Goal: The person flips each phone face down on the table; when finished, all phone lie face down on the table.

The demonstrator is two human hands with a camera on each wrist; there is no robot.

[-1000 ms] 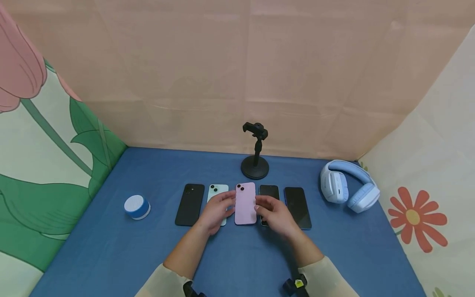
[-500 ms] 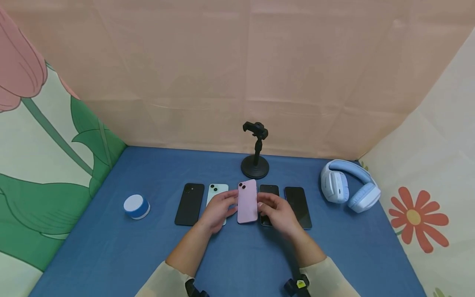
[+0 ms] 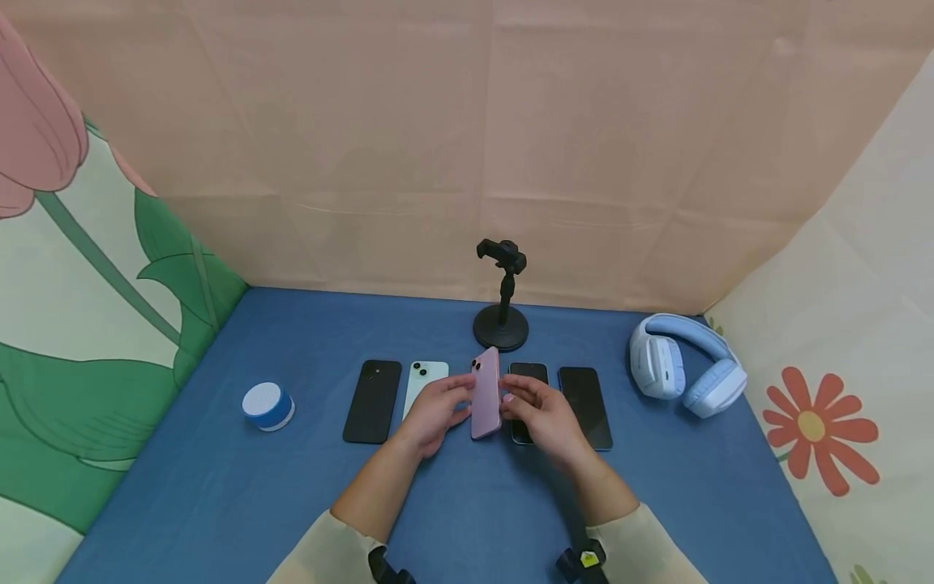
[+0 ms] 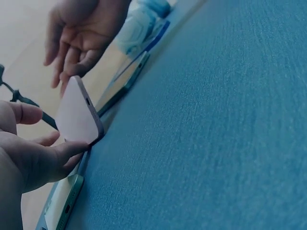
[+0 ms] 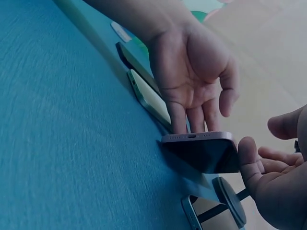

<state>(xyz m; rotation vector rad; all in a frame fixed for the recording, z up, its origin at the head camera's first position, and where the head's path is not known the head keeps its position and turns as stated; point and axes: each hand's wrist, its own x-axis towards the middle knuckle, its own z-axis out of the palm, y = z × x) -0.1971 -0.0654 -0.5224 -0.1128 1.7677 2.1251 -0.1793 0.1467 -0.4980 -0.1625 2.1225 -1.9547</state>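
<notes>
A pink smartphone (image 3: 485,394) stands tilted on its long edge between my two hands, its dark screen (image 5: 206,154) turned toward the right hand. My left hand (image 3: 436,414) touches the phone's back side with fairly straight fingers, the thumb apart, as the right wrist view shows. At the raised edge, my right hand (image 3: 541,412) rests a fingertip (image 5: 248,148) near the corner; its other fingers are loosely bent. A mint-green phone (image 3: 425,375) lies partly hidden by the left hand, and a dark phone (image 3: 527,372) lies partly under the right.
A black phone (image 3: 372,401) lies at the left and another dark phone (image 3: 585,407) at the right. Behind stands a black phone stand (image 3: 501,324). Blue headphones (image 3: 686,365) lie far right; a white-and-blue round container (image 3: 267,405) sits left on the blue cloth (image 3: 306,503).
The pink phone has risen a little, shifted right and turned from nearly flat to tilted on edge. Both hands have moved slightly with it, the left one to the right.
</notes>
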